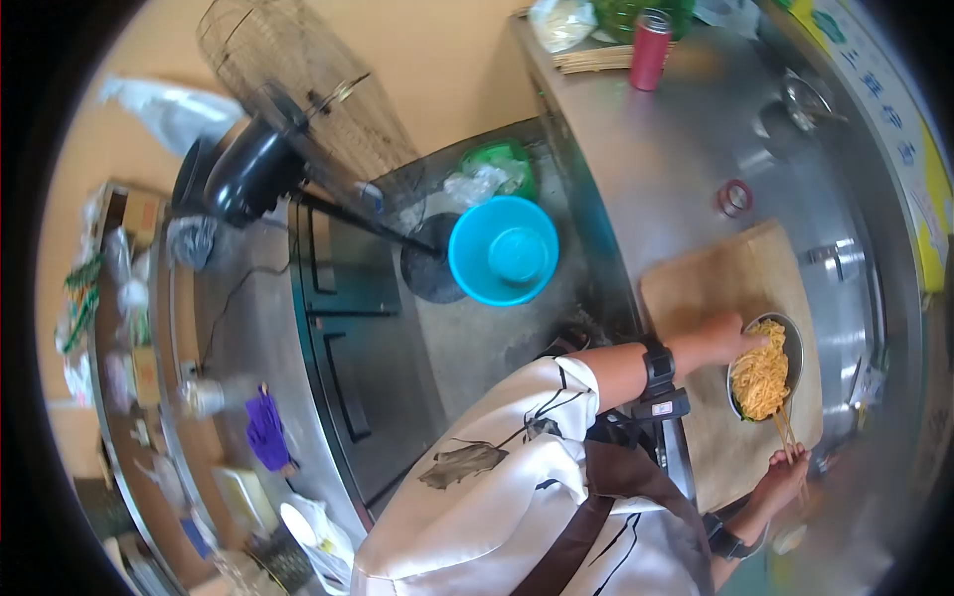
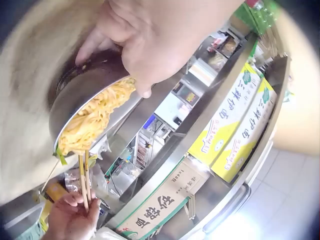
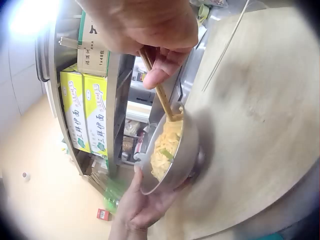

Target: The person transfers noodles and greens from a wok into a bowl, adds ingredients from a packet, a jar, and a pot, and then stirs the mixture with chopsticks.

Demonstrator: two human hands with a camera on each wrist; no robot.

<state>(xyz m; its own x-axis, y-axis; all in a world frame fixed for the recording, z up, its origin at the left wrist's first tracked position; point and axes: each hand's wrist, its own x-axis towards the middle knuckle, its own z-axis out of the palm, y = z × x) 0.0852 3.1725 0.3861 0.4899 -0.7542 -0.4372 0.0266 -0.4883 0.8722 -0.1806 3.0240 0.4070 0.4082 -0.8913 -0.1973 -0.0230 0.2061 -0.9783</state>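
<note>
A metal bowl heaped with yellow noodles is over a wooden board on the steel counter. My left hand grips the bowl at its rim, thumb on the rim and fingers beneath in the left wrist view. With my right hand I hold a pair of wooden chopsticks, their tips in the noodles at the opposite edge of the bowl. Bits of green show among the noodles. In the right wrist view the bowl is tilted.
Farther along the counter are a roll of red tape and a red can-shaped bottle. A blue bucket and a black standing fan stand on the floor to the left. Yellow-and-white cartons sit on the shelf behind the counter.
</note>
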